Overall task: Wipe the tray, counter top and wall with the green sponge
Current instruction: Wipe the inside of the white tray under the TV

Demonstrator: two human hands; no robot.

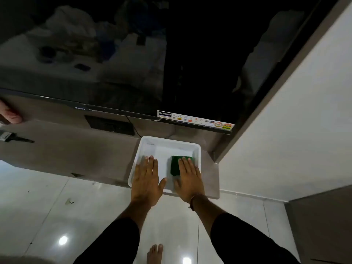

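Observation:
A white rectangular tray (197,149) rests at the right end of a grey-brown counter top (66,155). Inside the tray lies the green sponge (174,165), toward its right side. My right hand (188,178) lies flat on the sponge with fingers extended, covering its right half. My left hand (147,179) presses flat on the tray's left part, fingers together, holding nothing. A white wall (285,121) rises to the right of the counter.
A large dark TV screen (133,63) hangs above the counter, with a sticker strip (196,121) on its lower edge. A black box (110,125) sits behind the tray. A brush (13,137) lies at far left, near another person's fingers (9,114). Glossy floor tiles and my bare foot (155,253) are below.

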